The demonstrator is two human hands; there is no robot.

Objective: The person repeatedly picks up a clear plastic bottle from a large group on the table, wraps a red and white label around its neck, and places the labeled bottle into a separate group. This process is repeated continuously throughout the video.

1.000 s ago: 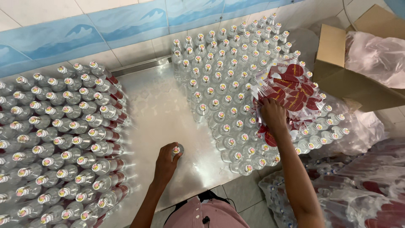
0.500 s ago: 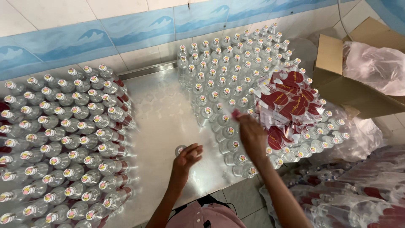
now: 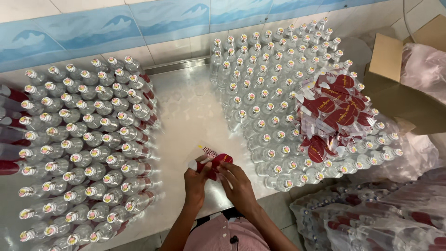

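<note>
Labelling step in hand: left hand point(image 3: 197, 179) gripping a small bottle point(image 3: 194, 165), right hand point(image 3: 237, 179) pinching a red-and-clear label sleeve point(image 3: 214, 155) just above the fingertips. Next, likely: sleeve mouth held wide, drawn over the cap.

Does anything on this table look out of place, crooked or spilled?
Nothing looks spilled or broken. One oddity: a loose pile of red and clear label sleeves lies askew across the caps of the right-hand bottles. The left hand and right hand hold a bottle with a label sleeve on it.
</note>
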